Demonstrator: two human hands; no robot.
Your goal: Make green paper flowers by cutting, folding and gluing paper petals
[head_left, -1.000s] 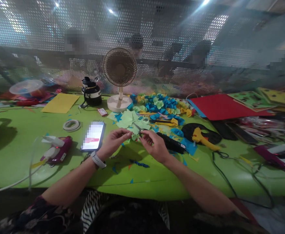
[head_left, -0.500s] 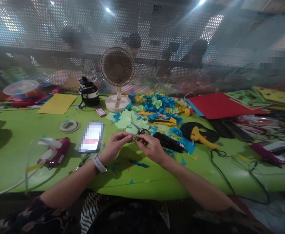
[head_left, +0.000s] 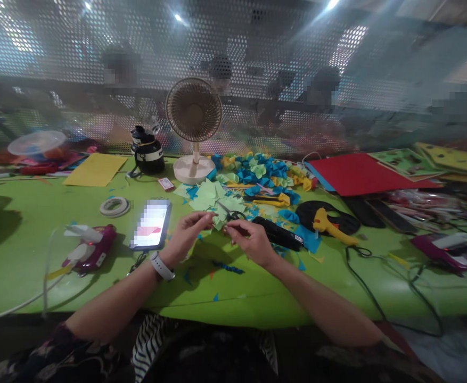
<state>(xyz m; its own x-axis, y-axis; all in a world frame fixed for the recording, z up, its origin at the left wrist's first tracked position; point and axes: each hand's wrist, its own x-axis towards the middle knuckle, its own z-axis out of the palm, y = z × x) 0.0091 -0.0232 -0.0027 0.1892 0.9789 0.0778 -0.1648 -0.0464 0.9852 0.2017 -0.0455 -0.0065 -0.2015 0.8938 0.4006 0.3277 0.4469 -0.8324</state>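
Between my two hands is a small light green paper piece (head_left: pixel 218 223), partly hidden by the fingertips. My left hand (head_left: pixel 186 234), with a white watch on the wrist, pinches its left side. The fingers of my right hand (head_left: pixel 252 240) are pinched together at its right side. Just beyond lie light green paper cut-outs (head_left: pixel 209 196) and dark-handled scissors (head_left: pixel 236 215). A twisted dark blue strip (head_left: pixel 228 267) rests on the table below the hands. By my right hand lies a long black case (head_left: pixel 279 233).
A lit phone (head_left: pixel 150 226), tape roll (head_left: pixel 114 207) and purple power strip (head_left: pixel 93 250) lie left. A fan (head_left: pixel 194 114) stands behind, beside folded paper pieces (head_left: pixel 259 169). Right are a yellow glue gun (head_left: pixel 331 229) with a trailing cord and red sheets (head_left: pixel 373 173).
My hands have moved slightly apart, and more of the light green paper shows between the fingertips. The things on the table have stayed in place.
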